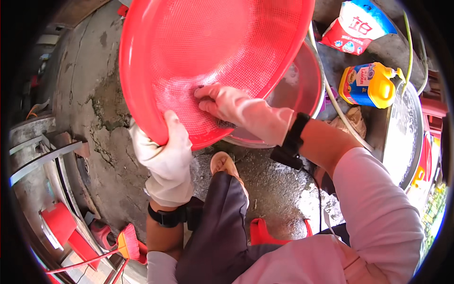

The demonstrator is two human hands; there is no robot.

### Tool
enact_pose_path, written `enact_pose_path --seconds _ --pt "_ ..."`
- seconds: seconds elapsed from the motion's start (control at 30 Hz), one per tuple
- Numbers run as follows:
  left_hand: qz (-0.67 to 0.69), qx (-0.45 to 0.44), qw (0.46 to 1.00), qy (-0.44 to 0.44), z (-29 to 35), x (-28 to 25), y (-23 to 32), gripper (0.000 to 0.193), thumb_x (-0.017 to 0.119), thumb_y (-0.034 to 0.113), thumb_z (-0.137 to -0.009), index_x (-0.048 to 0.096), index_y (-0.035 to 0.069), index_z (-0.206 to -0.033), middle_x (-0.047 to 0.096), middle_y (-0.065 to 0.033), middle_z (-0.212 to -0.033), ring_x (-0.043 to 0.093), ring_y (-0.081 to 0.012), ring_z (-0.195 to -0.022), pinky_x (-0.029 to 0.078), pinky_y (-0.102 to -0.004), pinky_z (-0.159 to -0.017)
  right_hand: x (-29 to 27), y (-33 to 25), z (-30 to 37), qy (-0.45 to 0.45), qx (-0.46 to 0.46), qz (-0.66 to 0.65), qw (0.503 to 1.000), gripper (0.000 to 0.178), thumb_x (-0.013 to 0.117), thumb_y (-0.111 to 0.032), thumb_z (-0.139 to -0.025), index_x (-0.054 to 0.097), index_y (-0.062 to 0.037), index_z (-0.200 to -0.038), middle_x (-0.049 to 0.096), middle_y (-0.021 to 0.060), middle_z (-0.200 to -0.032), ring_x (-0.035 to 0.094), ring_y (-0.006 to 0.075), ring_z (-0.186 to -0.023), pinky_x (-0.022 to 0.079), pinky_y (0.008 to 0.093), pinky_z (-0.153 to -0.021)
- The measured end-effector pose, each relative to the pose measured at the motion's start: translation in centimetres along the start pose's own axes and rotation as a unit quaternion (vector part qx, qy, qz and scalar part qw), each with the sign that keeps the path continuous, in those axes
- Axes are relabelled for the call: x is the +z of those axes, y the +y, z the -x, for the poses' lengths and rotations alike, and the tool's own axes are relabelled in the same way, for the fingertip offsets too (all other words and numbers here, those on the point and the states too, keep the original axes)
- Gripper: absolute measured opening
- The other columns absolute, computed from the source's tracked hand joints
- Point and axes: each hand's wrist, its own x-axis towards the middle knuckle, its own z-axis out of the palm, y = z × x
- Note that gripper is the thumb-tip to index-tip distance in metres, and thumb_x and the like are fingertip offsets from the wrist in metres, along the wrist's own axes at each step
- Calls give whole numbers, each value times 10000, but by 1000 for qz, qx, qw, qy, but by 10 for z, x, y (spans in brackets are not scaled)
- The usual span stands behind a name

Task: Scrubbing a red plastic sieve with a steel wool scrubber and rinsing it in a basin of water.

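Note:
A large red plastic mesh basket [203, 40] is held tilted up, its inside turned toward me. My left hand [163, 142], in a pale glove, grips the basket's near left rim, thumb on the inner side. Inside the basket, my gloved right hand [222, 102] presses curled fingers against the wet, foamy mesh near the lower rim. Something dark shows at its fingertips and below the palm, too covered to name. Behind the basket, partly hidden by it, stands a wide red basin [307, 80] with sudsy water.
At the upper right are a detergent bag [357, 26], a yellow jug with a blue label [369, 85] and a hose [340, 106]. A big metal tub [402, 137] stands on the right. The concrete floor [269, 184] is wet. A red broom [128, 241] lies lower left.

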Motion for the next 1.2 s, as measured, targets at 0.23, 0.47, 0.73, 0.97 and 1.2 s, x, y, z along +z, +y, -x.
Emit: enact_pose_path --seconds 0.23,0.47,0.73,0.97,1.2 --pt "-71 119 990 4 1 -12 -31 167 569 -86 -875 526 37 -770 508 7 -599 459 -50 -491 365 -221 -480 -16 61 -29 37 -44 227 972 300 546 -214 -934 658 -123 -1197 679 133 -1159 649 289 -1067 531 353 -900" --pt "-8 41 999 -22 -2 3 -13 166 543 -92 -873 529 23 -753 499 17 -596 464 -37 -482 359 -220 -454 -37 106 -21 105 12 110 988 315 600 -276 -918 651 -152 -1204 676 133 -1135 635 300 -1086 503 367 -940" --pt "-97 183 978 20 -8 -3 -28 159 515 -119 -835 548 3 -739 519 4 -579 461 -38 -471 360 -225 -444 -46 104 -19 65 -2 229 971 247 583 -229 -919 641 -167 -1151 677 99 -1054 648 300 -1006 526 390 -869" --pt "17 -25 1000 7 4 1 -6 189 550 -96 -858 522 29 -719 497 12 -574 448 -48 -453 348 -247 -431 -21 87 -2 33 -27 216 975 197 598 -258 -903 677 -189 -1069 679 89 -1046 651 284 -998 523 391 -864" --pt "-30 43 999 -16 2 -6 -13 181 536 -80 -891 494 37 -759 506 11 -593 480 -48 -489 381 -227 -463 -14 47 -13 -58 51 83 994 270 578 -341 -912 694 -202 -1113 701 89 -1063 666 295 -990 520 388 -874"
